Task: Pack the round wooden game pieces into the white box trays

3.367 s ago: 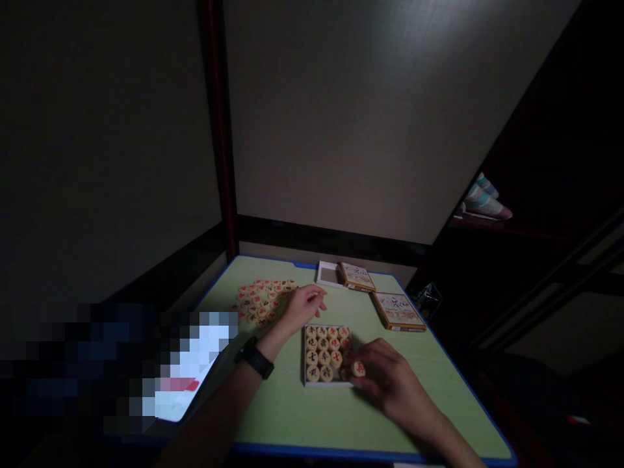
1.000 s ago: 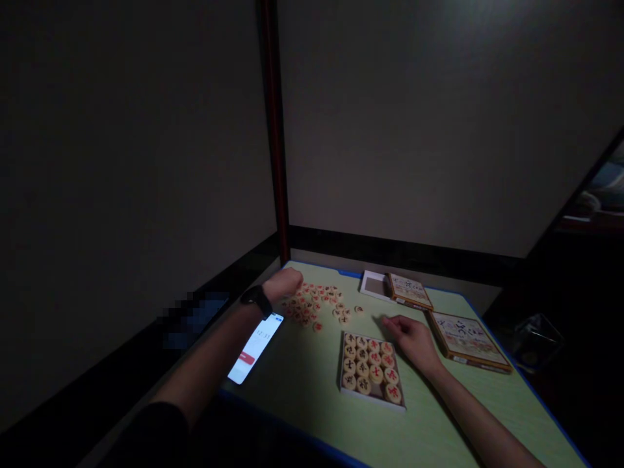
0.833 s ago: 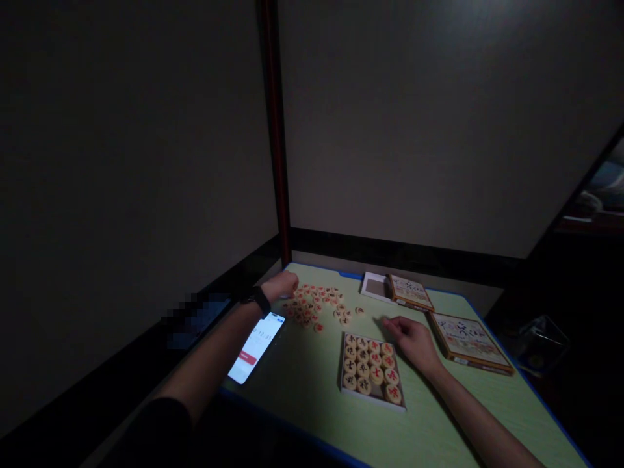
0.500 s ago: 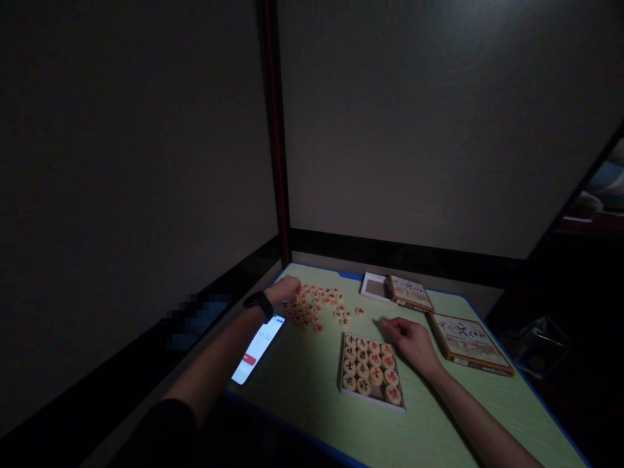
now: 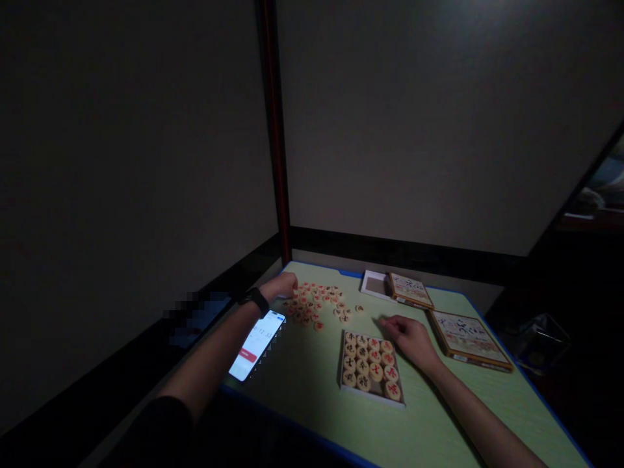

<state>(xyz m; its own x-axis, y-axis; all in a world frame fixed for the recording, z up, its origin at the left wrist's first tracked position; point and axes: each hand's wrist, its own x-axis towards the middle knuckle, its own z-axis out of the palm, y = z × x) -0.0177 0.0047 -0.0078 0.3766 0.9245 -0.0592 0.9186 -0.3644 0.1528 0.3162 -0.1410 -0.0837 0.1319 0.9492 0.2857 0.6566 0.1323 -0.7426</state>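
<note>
Left hand [image 5: 283, 285] at 10 o'clock of loose chess pieces [image 5: 318, 306]; cannot tell its grip. Right hand [image 5: 408, 337] curled narrow, just beside chess tray [image 5: 377, 387], at 2 o'clock.

the phone [image 5: 258, 346] shows the dark digits 12 and 32; anything before them is unclear, and the white label on its red button [image 5: 246, 355] is too small to read. in the tray [image 5: 373, 396], a black piece [image 5: 350, 364] and a red piece [image 5: 376, 372] read 士, another black one [image 5: 363, 382] 将. the loose pieces [image 5: 318, 299] carry red or black characters, too small to read. the near box [image 5: 470, 336] and far box [image 5: 410, 288] bear dark, brush-like characters, illegible here.
</note>
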